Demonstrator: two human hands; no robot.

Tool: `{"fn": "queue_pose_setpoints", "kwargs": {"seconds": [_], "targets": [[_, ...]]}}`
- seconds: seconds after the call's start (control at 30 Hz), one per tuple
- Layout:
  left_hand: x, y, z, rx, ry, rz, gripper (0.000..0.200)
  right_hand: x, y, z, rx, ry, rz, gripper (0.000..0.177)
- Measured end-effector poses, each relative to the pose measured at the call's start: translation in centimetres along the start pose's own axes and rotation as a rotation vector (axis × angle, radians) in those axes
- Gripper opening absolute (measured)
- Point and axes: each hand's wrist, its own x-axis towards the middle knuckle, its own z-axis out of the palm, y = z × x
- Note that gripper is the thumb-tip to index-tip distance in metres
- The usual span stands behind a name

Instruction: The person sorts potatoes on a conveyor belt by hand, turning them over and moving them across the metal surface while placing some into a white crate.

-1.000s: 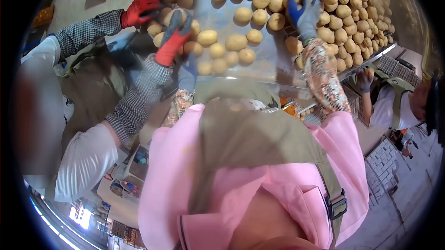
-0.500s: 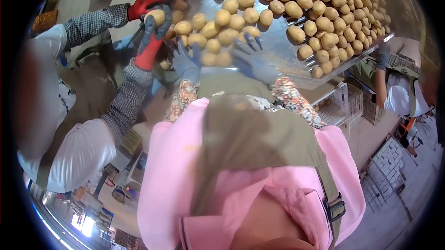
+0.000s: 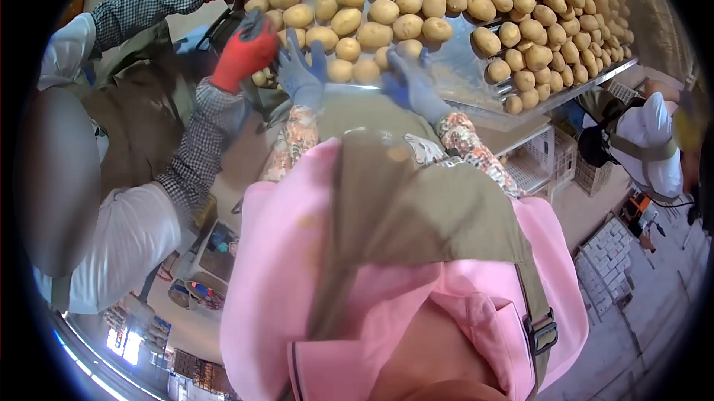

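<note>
Blue-grey gloves cover both of my hands at the near edge of a metal table loaded with potatoes. My left hand has its fingers stretched forward and apart, right beside the left end of the loose potatoes. Palm down over the near edge, my right hand has its fingers extended, close to a potato. Between my hands lie several potatoes in the front row, including one near the rim. Neither hand is wrapped round a potato.
A large heap of potatoes covers the table's right side. At left, a co-worker's red-and-grey gloves reach among potatoes close to my left hand. Another person stands at right. White plastic crates stand beneath the table.
My right hand has drawn in toward the table's near edge and the middle. The loose potatoes sit closer together. The co-worker's hands have parted, and the potato they held no longer shows there.
</note>
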Motion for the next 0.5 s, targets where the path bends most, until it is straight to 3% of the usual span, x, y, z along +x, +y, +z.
{"fn": "queue_pose_setpoints", "kwargs": {"seconds": [0.03, 0.07, 0.1, 0.13, 0.17, 0.2, 0.23, 0.27, 0.3, 0.33, 0.37, 0.4, 0.43, 0.47, 0.5], "targets": [[3.1, -1.2, -2.2, 0.188, -0.105, 0.351, 0.051, -0.3, 0.2, 0.5, -0.588, -0.016, -0.519, 0.055], [6.1, -2.1, -4.3, 0.378, -0.205, 0.7, 0.044, 0.6, -0.6, -0.5, -0.586, -0.009, -0.521, 0.055], [7.8, -2.4, -5.4, 0.565, -0.31, 1.047, 0.038, 1.7, -2.2, -2.6, -0.113, -0.166, -0.157, 0.05], [8.4, -0.1, -5.3, 0.217, -0.268, 0.898, 0.029, 2.8, -3.9, -4.7, 0.36, -0.311, 0.211, 0.046], [9.5, 1.4, -5.1, 0.169, -0.139, 0.998, 0.025, 4.1, -6.0, -6.5, 0.205, -0.152, 0.128, 0.043], [10.7, 2.1, -5.0, 0.171, -0.135, 0.996, 0.025, 5.4, -7.2, -7.8, 0.052, 0.007, 0.042, 0.041], [12.1, 2.3, -4.8, 0.075, -0.413, 0.937, 0.027, 9.9, -1.9, -7.8, -0.44, 0.206, -0.536, 0.038], [12.6, 2.4, -4.7, -0.026, -0.69, 0.866, 0.028, 13.1, 2.8, -8.3, -0.368, -0.14, -0.411, 0.037], [13.1, 1.9, -4.1, -0.031, -0.729, 0.805, 0.029, 16.9, 4.2, -10.0, -0.587, -0.142, -0.693, 0.037], [13.3, 0.7, -3.6, -0.001, -0.677, 0.763, 0.029, 17.1, -1.1, -11.0, -0.298, -0.258, -0.271, 0.036], [13.4, -0.5, -3.3, 0.029, -0.624, 0.718, 0.029, 19.4, -4.7, -11.3, -0.093, -0.225, 0.004, 0.034], [13.4, -1.6, -3.0, 0.061, -0.586, 0.666, 0.03, 18.7, -11.5, -12.0, -0.054, -0.232, 0.017, 0.033], [13.1, -2.6, -3.1, 0.089, -0.558, 0.616, 0.03, 21.3, -12.3, -12.0, 0.027, -0.299, 0.14, 0.033], [12.8, -3.1, -3.4, 0.124, -0.54, 0.582, 0.03, 23.3, -14.2, -10.0, -0.211, -0.117, -0.144, 0.054], [12.3, -3.7, -3.7, 0.151, -0.524, 0.549, 0.031, 28.7, -9.1, -7.3, -0.026, -0.167, -0.621, 0.058]]}}
